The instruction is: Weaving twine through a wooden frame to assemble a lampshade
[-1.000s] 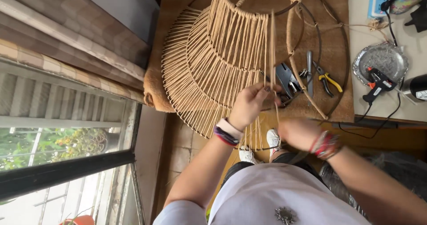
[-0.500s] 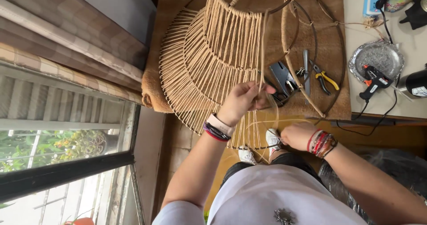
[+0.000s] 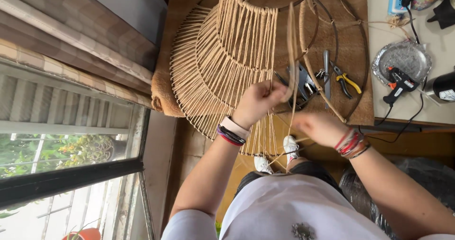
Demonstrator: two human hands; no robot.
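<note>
While the lampshade frame (image 3: 222, 64) lies tilted on the brown mat (image 3: 353, 45) of the desk (image 3: 417, 102), with its wide end hanging over the near edge, both hands work at the cords strung across it. The left hand (image 3: 258, 102) is curled at the bare gap in the frame, its grip closed on a pale cord (image 3: 293, 55) that runs up to the far ring. The right hand (image 3: 320, 126) sits just near and to the right of it, below the desk edge, blurred; its fingers seem folded over the same cord, but I cannot tell for sure. Loose cord ends trail down between the hands toward the white shoes (image 3: 277, 157) on the floor.

Most of the frame's left side is already wrapped in tan cord, strand beside strand; the right side shows bare dark wire rings (image 3: 334, 29). Inside that bare part lie scissors (image 3: 303, 81), a metal tool (image 3: 326, 74) and yellow-handled pliers (image 3: 346, 81), close together on the mat. Further right on the white desk sits a foil dish (image 3: 403, 55) with a glue gun (image 3: 398, 83) resting at its near rim, its cable dropping over the edge. A window (image 3: 61, 150) fills the left.
</note>
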